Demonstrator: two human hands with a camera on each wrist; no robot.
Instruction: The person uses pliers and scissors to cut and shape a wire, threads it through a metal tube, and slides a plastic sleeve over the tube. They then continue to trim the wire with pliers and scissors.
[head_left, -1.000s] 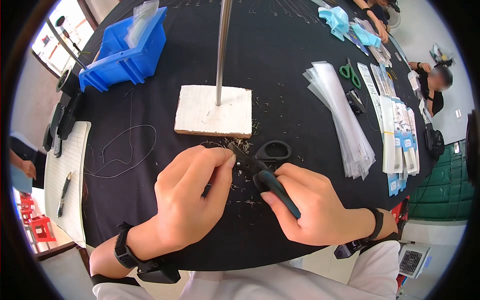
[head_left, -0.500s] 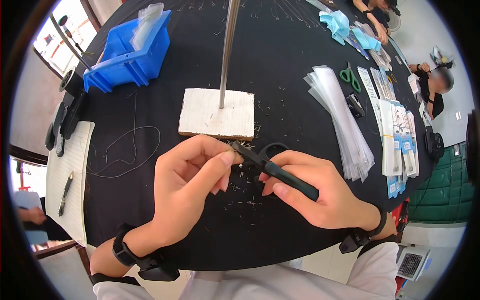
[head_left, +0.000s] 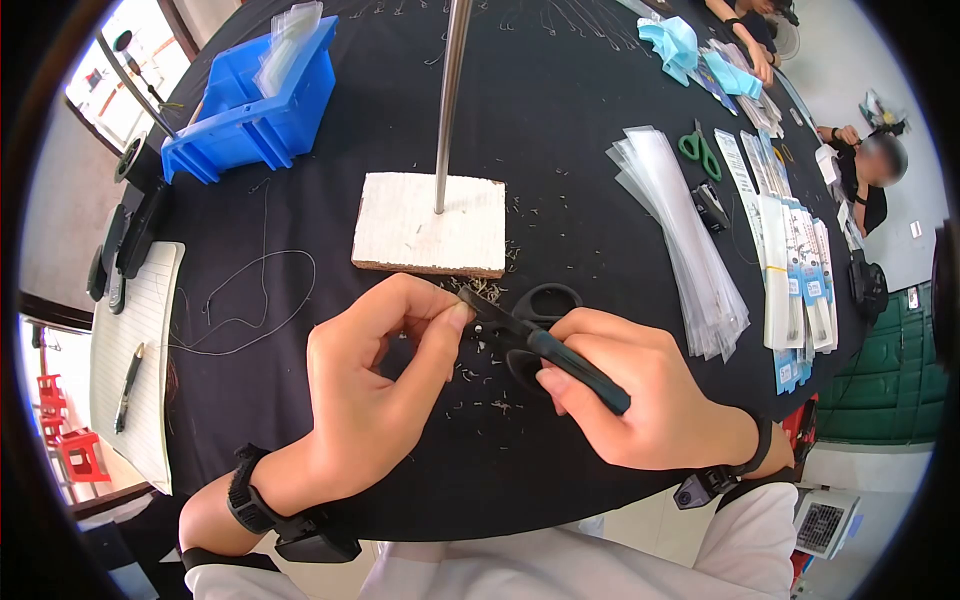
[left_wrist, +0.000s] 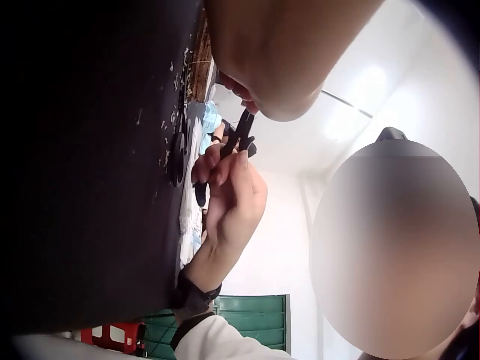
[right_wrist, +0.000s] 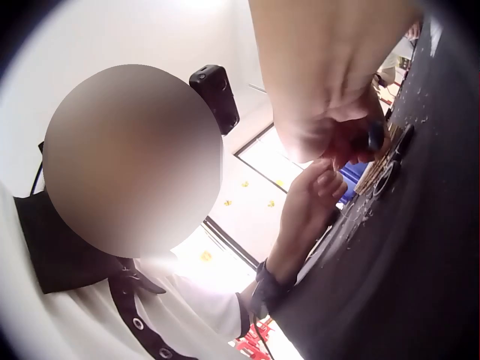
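The right hand (head_left: 640,390) grips a dark-handled tool like pliers (head_left: 580,368), its jaws pointing up-left to the left hand's fingertips. With thumb and index finger the left hand (head_left: 375,390) pinches something too small to make out, right at the tool's tip. Black scissors (head_left: 548,304) lie on the cloth, partly behind the tool and right hand. Small clippings (head_left: 485,290) are scattered around the tip. In the left wrist view the tool (left_wrist: 245,129) spans from the right hand (left_wrist: 236,195) to the left hand's fingers.
A white block (head_left: 430,235) holding a metal rod (head_left: 450,100) stands beyond the hands. Left are a blue bin (head_left: 260,130), looped line, a notebook (head_left: 150,400) and pen. Clear sleeves (head_left: 690,260), green scissors (head_left: 700,150) and packets (head_left: 800,270) lie right. Other people sit at the far right.
The right hand has turned slightly and its fingers sit differently on the tool. The left hand's thumb and index finger remain together at the tip, with the other fingers shifted a little.
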